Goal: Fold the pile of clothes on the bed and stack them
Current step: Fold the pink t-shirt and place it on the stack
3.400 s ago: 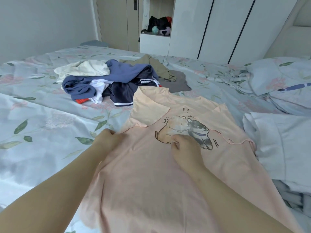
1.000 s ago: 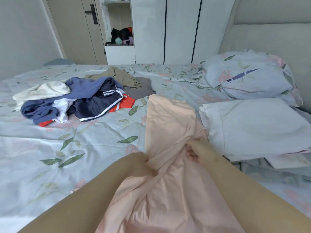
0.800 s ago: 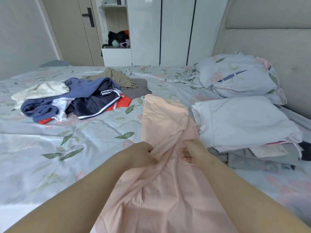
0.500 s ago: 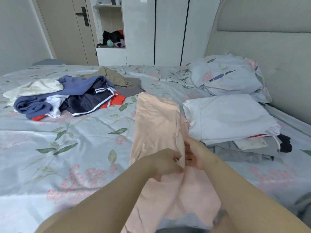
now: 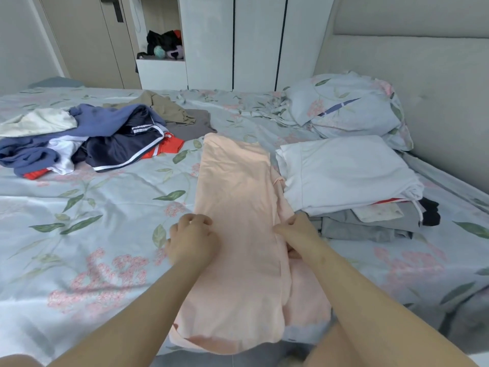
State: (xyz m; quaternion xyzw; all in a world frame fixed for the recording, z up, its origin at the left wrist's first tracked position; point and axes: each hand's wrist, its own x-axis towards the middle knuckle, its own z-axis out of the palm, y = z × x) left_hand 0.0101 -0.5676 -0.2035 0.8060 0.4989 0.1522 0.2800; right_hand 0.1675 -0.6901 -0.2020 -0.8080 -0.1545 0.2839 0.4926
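Item 1: pale peach cotton garment [image 5: 238, 207], folded lengthwise into a long narrow strip. It lies flat on the light blue floral bed sheet [image 5: 79, 234], mid-bed, running away from the person, with a loose flap showing along its right side.

Left hand [image 5: 191, 241]: fingers curled at the strip's left edge, gripping the fabric there. Right hand [image 5: 297, 230]: thumb on top and fingers tucked beneath, pinching the right-hand fold.

Item 2: stack of folded clothes [image 5: 344, 178], just beside the strip on its right, with a white piece on top and grey pieces beneath.

Item 3: loose pile of unfolded clothes [image 5: 100, 139], far left, well apart from the strip. Blue, navy with white stripes, cream, red, khaki and grey are visible.

A floral pillow [image 5: 349, 109] sits behind the stack, against the grey padded headboard [image 5: 410, 75].
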